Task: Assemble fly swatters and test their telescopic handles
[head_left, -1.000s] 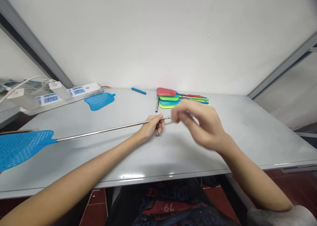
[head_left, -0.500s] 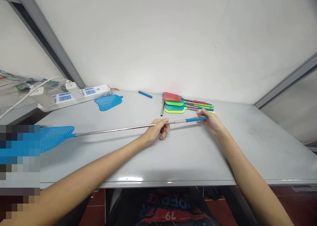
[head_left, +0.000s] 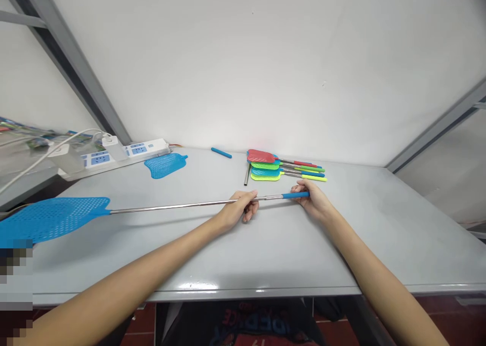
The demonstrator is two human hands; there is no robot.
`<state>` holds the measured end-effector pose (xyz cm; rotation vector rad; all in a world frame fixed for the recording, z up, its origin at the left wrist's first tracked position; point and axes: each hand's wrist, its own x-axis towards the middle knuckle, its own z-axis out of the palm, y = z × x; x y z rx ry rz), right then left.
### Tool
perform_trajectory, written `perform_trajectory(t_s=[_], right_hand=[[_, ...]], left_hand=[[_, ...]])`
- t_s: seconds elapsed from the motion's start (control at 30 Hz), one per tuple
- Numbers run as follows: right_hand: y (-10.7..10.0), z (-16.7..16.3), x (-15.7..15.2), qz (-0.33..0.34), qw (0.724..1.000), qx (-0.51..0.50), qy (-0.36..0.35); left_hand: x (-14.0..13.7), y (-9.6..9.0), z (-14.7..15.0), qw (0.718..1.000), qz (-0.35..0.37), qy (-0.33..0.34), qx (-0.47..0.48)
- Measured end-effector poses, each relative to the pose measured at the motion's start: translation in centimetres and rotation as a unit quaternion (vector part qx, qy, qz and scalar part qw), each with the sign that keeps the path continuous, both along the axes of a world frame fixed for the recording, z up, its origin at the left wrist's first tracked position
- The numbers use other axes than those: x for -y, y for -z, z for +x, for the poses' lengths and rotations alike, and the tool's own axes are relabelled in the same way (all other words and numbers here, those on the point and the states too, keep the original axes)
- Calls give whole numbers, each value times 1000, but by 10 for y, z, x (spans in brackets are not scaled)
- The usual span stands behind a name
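A blue fly swatter (head_left: 182, 205) with an extended metal rod stretches across the table, held between my two hands. Its perforated blue head lies to the left, partly cut off by the frame edge and a blurred patch. My left hand (head_left: 240, 208) is closed around the rod near its middle right. At the other end, my right hand (head_left: 310, 198) grips the blue handle between thumb and fingers. Just behind my hands lies a pile of fly swatters (head_left: 265, 174) with red, green, blue and yellow heads, their handles pointing right.
A loose blue swatter head (head_left: 166, 165) lies at the back left, by a white power strip (head_left: 131, 154) with plugged-in chargers and cables. A blue handle tube (head_left: 221, 153) rests near the wall. A short metal tube (head_left: 247, 176) lies beside the pile. The table's front edge (head_left: 261, 293) runs below my forearms.
The camera view has tilted slightly, so everything sits a little lower. More of the held swatter's head shows. Both hands keep their grip, with the rod still extended.
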<state>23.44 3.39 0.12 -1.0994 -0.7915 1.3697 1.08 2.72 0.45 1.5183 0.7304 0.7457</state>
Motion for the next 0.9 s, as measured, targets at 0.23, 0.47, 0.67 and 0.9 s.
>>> perform_trajectory(t_s=[0.23, 0.47, 0.67, 0.9], right_hand=[[-7, 9, 10, -56, 968, 145, -197], [-4, 20, 12, -65, 949, 161, -262], [-7, 23, 12, -52, 945, 98, -308], [-5, 18, 13, -31, 944, 97, -312]], left_hand=[[6, -3, -4, 998, 4, 68, -8], [9, -8, -7, 994, 1, 91, -56], [2, -3, -5, 995, -16, 95, -25], [3, -8, -8, 986, -120, 112, 12]])
